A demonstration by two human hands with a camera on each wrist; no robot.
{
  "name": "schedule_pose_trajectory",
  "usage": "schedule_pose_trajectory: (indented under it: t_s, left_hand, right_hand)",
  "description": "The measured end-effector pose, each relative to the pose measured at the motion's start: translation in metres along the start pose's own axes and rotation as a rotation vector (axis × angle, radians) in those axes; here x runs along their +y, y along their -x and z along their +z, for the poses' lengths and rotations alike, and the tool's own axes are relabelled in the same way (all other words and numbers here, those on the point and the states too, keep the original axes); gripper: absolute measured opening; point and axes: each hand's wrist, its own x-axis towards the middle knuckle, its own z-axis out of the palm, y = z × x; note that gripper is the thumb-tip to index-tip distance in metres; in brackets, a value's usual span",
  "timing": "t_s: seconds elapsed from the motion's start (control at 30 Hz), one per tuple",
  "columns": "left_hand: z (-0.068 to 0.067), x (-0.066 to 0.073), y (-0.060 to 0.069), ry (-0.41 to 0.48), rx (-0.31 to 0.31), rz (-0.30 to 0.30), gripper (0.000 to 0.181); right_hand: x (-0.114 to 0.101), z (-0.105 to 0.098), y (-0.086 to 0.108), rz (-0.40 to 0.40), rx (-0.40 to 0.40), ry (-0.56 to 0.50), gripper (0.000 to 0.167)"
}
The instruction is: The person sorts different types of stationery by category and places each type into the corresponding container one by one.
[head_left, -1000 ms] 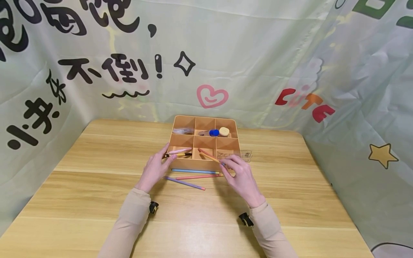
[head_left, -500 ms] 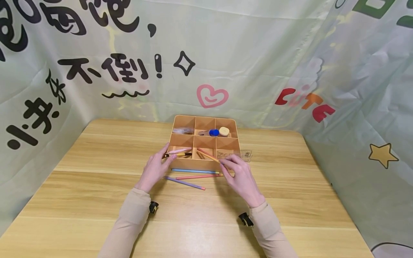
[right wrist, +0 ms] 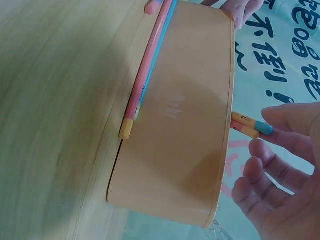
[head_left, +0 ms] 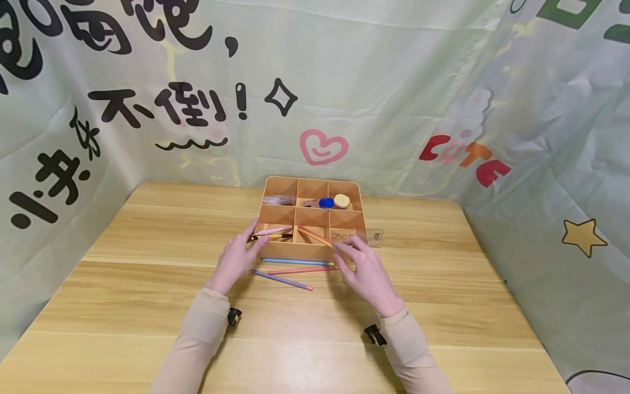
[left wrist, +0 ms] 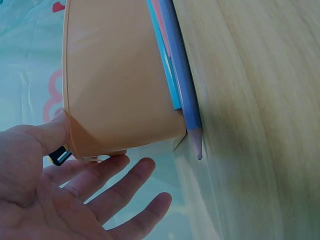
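In the head view, my left hand (head_left: 237, 257) holds the front left corner of an orange divided organizer box (head_left: 312, 250), thumb at the rim and index finger along the side. Its other fingers stand loose in the left wrist view. My right hand (head_left: 366, 273) is at the box's front right; its thumb and index finger are slightly parted at the blue end of an orange pencil (right wrist: 245, 120). A red pencil (right wrist: 241, 128) lies against it. Both lean over the front rim into the front middle compartment. A pink pencil (head_left: 275, 230) and a yellow-and-black stick (head_left: 279, 236) lie in the front left compartment.
Before the box lie a blue pencil (head_left: 297, 262), another red pencil (head_left: 300, 270) and a purple pencil (head_left: 283, 279). Back compartments hold a clear item (head_left: 279, 200), a blue-capped item (head_left: 326, 203) and a cream round lid (head_left: 342, 201). A clear label strip (head_left: 376, 237) sits right of the box.
The orange and red pencils have slid slightly left, deeper into the front middle compartment. My right thumb and index finger have spread a little from their pinch. My left hand stays put.
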Motion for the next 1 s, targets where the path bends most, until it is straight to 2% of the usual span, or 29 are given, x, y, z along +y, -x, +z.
schedule_pose_trajectory:
  t_s: [0.2, 0.4, 0.5, 0.57, 0.73, 1.0]
  left_hand:
    - [0.0002, -0.0007, -0.0011, -0.01, 0.009, 0.007, 0.069]
    - [0.0005, -0.0006, -0.0016, -0.006, 0.012, 0.009, 0.068]
    - [0.0007, -0.0006, -0.0016, -0.009, 0.012, 0.012, 0.069]
    - [0.0008, -0.0009, -0.0015, -0.009, 0.013, 0.012, 0.069]
    - [0.0003, -0.0009, -0.001, -0.014, 0.007, 0.006, 0.069]
    - [0.0002, -0.0004, -0.0006, -0.018, 0.004, -0.001, 0.069]
  right_hand:
    - [-0.0008, -0.0005, 0.0001, 0.024, -0.052, 0.01, 0.032]
    - [0.0001, -0.0006, -0.0006, 0.017, -0.002, -0.046, 0.024]
    - [0.0002, -0.0015, -0.0009, -0.025, 0.036, -0.088, 0.013]
    - [-0.0001, -0.002, -0.0012, -0.081, 0.042, -0.117, 0.011]
    - [-0.0027, -0.0016, -0.0009, -0.185, -0.019, -0.189, 0.016]
    - [-0.0068, 0.0014, 0.0003, -0.179, -0.094, -0.207, 0.009]
